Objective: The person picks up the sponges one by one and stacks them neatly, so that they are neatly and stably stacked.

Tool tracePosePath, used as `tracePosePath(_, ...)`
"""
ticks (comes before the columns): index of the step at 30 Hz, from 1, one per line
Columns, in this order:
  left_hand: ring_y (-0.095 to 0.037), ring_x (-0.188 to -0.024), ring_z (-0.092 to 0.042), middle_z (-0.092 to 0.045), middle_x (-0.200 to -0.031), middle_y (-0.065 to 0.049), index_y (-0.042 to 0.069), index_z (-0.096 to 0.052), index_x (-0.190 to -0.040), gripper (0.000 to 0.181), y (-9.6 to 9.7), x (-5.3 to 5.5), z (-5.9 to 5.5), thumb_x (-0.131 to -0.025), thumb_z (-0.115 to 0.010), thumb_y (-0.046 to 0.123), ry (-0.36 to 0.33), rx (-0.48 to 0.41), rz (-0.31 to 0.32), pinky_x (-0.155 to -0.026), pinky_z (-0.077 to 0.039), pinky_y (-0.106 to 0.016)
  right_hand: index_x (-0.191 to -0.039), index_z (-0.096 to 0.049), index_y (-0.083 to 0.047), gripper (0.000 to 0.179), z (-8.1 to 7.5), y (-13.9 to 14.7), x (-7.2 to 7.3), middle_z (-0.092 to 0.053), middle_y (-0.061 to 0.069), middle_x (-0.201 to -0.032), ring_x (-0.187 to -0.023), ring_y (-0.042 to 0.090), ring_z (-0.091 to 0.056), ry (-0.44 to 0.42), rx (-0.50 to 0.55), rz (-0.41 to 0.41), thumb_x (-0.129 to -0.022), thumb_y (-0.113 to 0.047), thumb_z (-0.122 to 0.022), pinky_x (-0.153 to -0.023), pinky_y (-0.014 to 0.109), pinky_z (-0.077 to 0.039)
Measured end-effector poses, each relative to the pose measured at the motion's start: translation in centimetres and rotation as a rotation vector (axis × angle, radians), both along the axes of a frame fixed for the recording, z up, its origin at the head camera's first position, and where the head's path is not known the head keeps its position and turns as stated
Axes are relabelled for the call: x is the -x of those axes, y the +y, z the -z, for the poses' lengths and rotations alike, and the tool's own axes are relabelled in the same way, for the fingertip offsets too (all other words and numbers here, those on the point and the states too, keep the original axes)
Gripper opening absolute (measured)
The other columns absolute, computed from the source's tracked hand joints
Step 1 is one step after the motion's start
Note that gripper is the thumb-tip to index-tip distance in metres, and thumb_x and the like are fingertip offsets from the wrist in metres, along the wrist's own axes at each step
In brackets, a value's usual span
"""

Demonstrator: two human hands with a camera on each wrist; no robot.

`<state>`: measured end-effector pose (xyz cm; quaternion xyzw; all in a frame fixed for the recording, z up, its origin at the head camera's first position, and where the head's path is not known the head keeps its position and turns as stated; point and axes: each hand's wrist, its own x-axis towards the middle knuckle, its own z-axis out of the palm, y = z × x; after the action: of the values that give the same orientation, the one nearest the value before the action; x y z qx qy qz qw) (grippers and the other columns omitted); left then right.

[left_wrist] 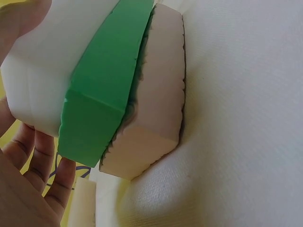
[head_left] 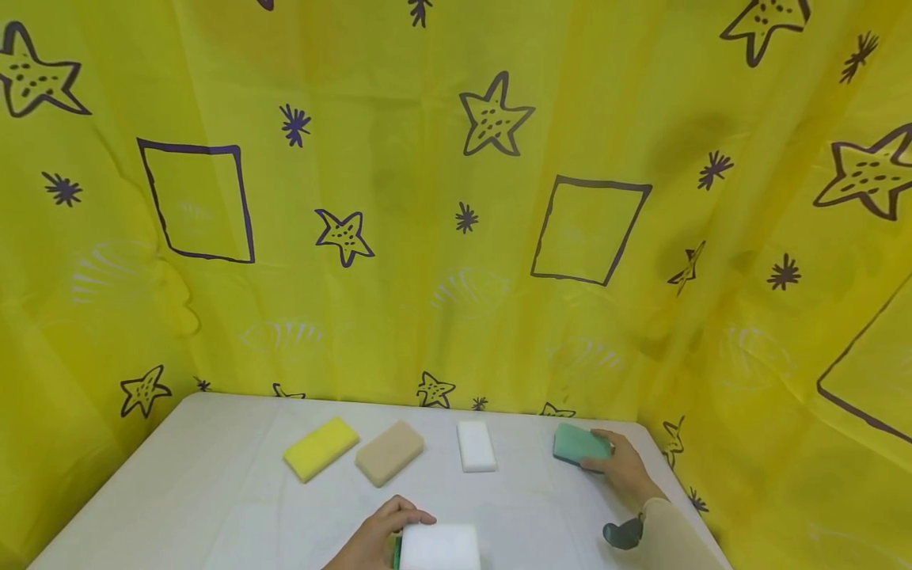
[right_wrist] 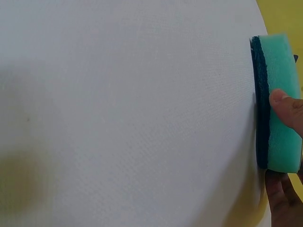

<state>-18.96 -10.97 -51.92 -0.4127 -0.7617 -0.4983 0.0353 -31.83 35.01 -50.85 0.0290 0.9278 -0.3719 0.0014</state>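
Near the right side of the white table (head_left: 178,491), the right hand (head_left: 627,469) pinches a green sponge (head_left: 579,442) (its bottom is dark) between thumb and fingers. At the front, the left hand (head_left: 381,532) grips a white block (head_left: 440,548) on a green block (left_wrist: 97,94), with a pink block (left_wrist: 154,99) under that. Farther back lie a yellow sponge (head_left: 321,449) and a tan sponge (head_left: 389,454).

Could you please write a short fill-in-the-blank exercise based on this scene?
1. The teal sponge is gripped by the ____ hand.
2. The left hand holds a white block; in the left wrist view, the piece next to it is coloured ____.
3. In the head view, the leftmost sponge on the table is coloured ____.

Missing words: right; green; yellow.
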Motion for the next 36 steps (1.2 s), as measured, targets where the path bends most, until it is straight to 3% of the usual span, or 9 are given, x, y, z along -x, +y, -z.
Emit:
tracePosePath(11, 0.0, -0.107, -0.048, -0.051, -0.111, 0.002, 0.005, -0.062, -0.125, 0.057, 0.2, -0.1, 0.0, -0.077, -0.086, 0.023, -0.048, -0.019, 0.012, -0.083, -0.051, -0.026, -0.142, -0.046, -0.001, 0.083, 0.2, 0.2, -0.5, -0.034, 0.033, -0.147, -0.127, 0.052, -0.039, 0.006, -0.027, 0.007, -0.078, -0.038, -0.083, -0.104, 0.065, -0.033)
tracePosePath(18, 0.0, -0.107, -0.047, -0.05, -0.11, 0.001, 0.005, -0.062, -0.126, 0.058, 0.2, -0.2, 0.1, -0.076, -0.087, 0.023, -0.037, -0.021, 0.015, -0.083, -0.052, -0.026, -0.141, -0.049, -0.002, 0.082, 0.2, 0.0, -1.1, -0.036, 0.031, -0.146, -0.125, 0.05, -0.043, 0.031, -0.03, 0.007, -0.077, -0.043, -0.081, -0.101, 0.063, -0.036)
tracePosePath(26, 0.0, -0.107, -0.049, -0.05, -0.111, 0.006, 0.008, -0.062, -0.126, 0.057, 0.1, -0.3, -0.3, -0.076, -0.087, 0.022, -0.126, 0.0, -0.006, -0.085, -0.051, -0.026, -0.139, -0.052, -0.004, 0.076, -0.1, -0.8, -1.9, -0.041, 0.026, -0.145, -0.122, 0.047, -0.047, 0.066, -0.002, 0.003, -0.078, -0.039, -0.082, -0.097, 0.06, -0.042)
tracePosePath(36, 0.0, -0.104, -0.05, -0.051, -0.11, 0.003, 0.01, -0.062, -0.126, 0.052, 0.0, -0.2, 0.1, -0.08, -0.083, 0.021, -0.019, 0.001, -0.018, -0.082, -0.051, -0.025, -0.136, -0.057, -0.008, 0.069, -0.6, -2.1, -3.2, -0.048, 0.018, -0.142, -0.12, 0.039, -0.049, 0.134, 0.031, -0.014, -0.078, -0.037, -0.083, -0.094, 0.052, -0.046)
